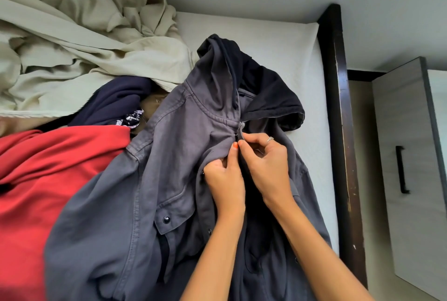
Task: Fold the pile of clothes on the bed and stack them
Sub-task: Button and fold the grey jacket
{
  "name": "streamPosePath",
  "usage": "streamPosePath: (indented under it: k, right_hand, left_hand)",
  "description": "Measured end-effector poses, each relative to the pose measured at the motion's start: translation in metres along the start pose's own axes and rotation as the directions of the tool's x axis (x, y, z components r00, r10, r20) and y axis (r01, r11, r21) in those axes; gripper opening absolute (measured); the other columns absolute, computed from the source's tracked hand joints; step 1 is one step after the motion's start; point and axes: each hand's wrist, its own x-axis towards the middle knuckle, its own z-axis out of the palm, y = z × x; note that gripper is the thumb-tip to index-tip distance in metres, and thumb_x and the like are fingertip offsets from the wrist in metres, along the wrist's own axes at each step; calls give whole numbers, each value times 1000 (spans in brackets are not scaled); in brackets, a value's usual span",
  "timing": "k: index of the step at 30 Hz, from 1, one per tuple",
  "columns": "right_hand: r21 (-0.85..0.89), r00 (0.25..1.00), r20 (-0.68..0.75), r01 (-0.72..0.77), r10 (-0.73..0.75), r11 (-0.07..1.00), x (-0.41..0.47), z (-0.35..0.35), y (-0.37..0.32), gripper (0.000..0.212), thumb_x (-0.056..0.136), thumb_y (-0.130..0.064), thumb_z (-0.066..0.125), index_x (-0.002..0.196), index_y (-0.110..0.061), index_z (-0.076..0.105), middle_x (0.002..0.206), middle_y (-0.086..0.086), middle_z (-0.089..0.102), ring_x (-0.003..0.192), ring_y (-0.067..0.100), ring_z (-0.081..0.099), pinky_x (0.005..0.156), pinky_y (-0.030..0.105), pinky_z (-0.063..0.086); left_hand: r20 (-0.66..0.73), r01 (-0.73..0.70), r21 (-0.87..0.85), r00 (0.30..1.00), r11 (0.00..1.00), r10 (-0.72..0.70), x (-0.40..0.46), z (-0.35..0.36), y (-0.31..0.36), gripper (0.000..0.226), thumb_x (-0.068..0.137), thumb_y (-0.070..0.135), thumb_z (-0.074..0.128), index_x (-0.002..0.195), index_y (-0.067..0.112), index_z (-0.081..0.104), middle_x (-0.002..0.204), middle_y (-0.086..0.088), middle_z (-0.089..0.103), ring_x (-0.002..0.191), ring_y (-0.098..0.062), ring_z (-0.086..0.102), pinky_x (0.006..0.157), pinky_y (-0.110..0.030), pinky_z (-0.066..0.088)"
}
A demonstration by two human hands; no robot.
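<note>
The grey hooded jacket (169, 179) lies front-up on the bed (278, 42), its hem cut off at 6 o'clock. The left hand (225, 179) and right hand (266, 162) pinch its front placket near the collar, hiding the snap between their fingertips. At 9 o'clock, a red garment (48, 179) runs out of frame.

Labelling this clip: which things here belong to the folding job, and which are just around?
Job: grey hooded jacket, pinched at its front by left hand and right hand; red garment; navy garment.
Around: beige bedding, cabinet, bed frame.
</note>
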Motion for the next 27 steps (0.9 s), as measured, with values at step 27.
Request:
streamPosePath:
  k: [27]
  right_hand:
    - [-499, 978, 207, 137, -37, 856, -1, -14, 29, 46, 87, -4, 56, 131, -13, 49, 111, 1, 54, 85, 11, 52, 83, 24, 44]
  left_hand:
    - [259, 524, -396, 852, 754, -455, -15, -1, -17, 27, 96, 11, 50, 118, 1, 60, 114, -14, 67, 105, -23, 64, 99, -38, 48]
